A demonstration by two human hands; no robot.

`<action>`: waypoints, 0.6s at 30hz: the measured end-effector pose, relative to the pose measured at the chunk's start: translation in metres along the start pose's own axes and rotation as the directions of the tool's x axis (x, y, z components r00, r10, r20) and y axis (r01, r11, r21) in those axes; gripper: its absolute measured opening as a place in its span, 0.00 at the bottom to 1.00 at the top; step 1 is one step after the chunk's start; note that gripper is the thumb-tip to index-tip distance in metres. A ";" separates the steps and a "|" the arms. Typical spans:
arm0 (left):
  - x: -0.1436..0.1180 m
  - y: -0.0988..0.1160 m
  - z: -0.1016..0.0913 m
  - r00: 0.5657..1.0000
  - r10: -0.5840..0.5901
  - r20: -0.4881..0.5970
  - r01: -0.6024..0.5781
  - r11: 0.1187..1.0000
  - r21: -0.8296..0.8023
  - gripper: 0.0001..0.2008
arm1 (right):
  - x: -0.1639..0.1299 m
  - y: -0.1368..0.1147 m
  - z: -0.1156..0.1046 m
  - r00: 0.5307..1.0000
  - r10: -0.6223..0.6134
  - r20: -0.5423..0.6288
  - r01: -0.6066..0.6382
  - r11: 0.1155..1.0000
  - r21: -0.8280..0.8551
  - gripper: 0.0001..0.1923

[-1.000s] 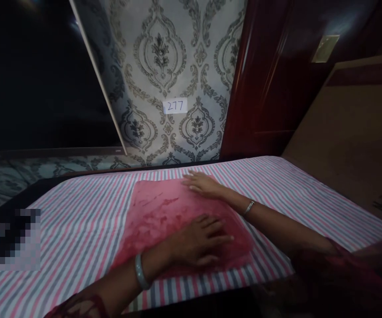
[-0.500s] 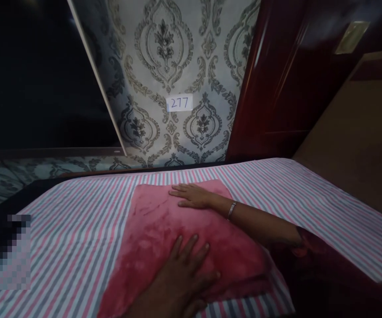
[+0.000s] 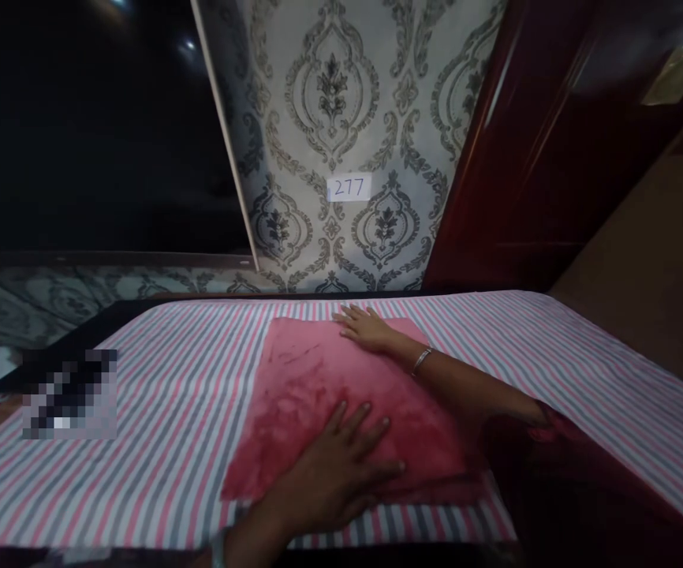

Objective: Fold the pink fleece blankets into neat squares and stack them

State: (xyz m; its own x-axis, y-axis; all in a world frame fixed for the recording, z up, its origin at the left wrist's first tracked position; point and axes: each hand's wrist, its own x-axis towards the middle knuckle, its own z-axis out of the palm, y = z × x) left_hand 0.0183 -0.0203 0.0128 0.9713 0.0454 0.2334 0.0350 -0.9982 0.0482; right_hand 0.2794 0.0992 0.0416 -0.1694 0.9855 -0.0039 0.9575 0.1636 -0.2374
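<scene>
A pink-to-deep-red plush cloth (image 3: 300, 394) lies spread on the striped sheet, its surface slightly creased. Layered edges show at its near right corner, partly in shadow. My left hand (image 3: 335, 465) rests on the cloth's near part, palm down with fingers spread. Farther off, my right hand (image 3: 368, 327) lies flat at the cloth's far edge, its fingertips reaching to the border. A silver bracelet (image 3: 421, 360) circles the right wrist. Neither hand grips anything. My right forearm and dark sleeve cover part of the cloth's right side.
A pink, white and grey striped sheet (image 3: 158, 410) covers the table. Behind it are a patterned wall with a paper label (image 3: 349, 187), a large dark screen (image 3: 98, 134) at left and a dark red wooden panel (image 3: 513, 173) at right. A blurred-out patch (image 3: 69, 394) sits at left.
The camera view has shifted, so the scene sits farther right. My right hand has slid slightly toward the cloth's far edge. My left hand stays spread on the near part.
</scene>
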 end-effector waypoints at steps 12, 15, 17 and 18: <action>0.018 -0.112 -0.059 0.922 -0.384 -0.056 0.367 0.909 -0.197 0.25 | -0.102 -0.118 0.048 0.724 -0.686 -0.069 0.688 0.725 0.017 0.32; 0.024 -0.163 -0.044 0.855 -0.490 0.174 0.504 0.863 -0.047 0.30 | -0.105 -0.121 0.048 0.769 -0.638 -0.043 0.640 0.766 0.066 0.31; 0.022 -0.189 -0.032 0.826 -0.538 0.171 0.550 0.835 -0.028 0.32 | -0.104 -0.119 0.048 0.783 -0.621 -0.022 0.621 0.780 0.082 0.31; 0.021 -0.200 -0.028 0.821 -0.549 0.156 0.561 0.827 -0.041 0.32 | -0.103 -0.118 0.048 0.785 -0.620 -0.018 0.619 0.781 0.082 0.31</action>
State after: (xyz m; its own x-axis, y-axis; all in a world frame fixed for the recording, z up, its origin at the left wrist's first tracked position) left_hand 0.0253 0.1810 0.0348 0.8148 0.5796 0.0140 0.5643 -0.7983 0.2104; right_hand 0.1730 -0.0241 0.0237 -0.7221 0.6727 0.1616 0.6241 0.7342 -0.2674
